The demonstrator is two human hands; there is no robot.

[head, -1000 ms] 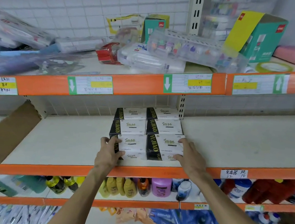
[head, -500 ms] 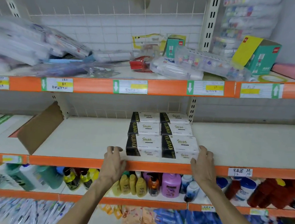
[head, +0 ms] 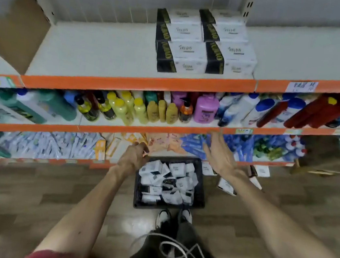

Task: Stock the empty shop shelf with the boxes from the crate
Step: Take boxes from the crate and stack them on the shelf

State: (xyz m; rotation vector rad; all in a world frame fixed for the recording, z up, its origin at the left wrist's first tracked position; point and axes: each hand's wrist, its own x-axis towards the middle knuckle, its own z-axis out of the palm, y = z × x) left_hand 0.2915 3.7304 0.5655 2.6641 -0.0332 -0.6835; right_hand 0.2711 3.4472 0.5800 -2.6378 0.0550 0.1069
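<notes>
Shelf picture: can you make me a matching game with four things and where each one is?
Things
1. stacked boxes
2. crate
3. pink bottle
4. right hand

Places
A. on the wooden floor
B. on the pale shelf at the top
C. in the air above the crate, fingers spread, holding nothing
D. one shelf below the stacked boxes

Pairs: 1-B, 2-A, 3-D, 4-C
</notes>
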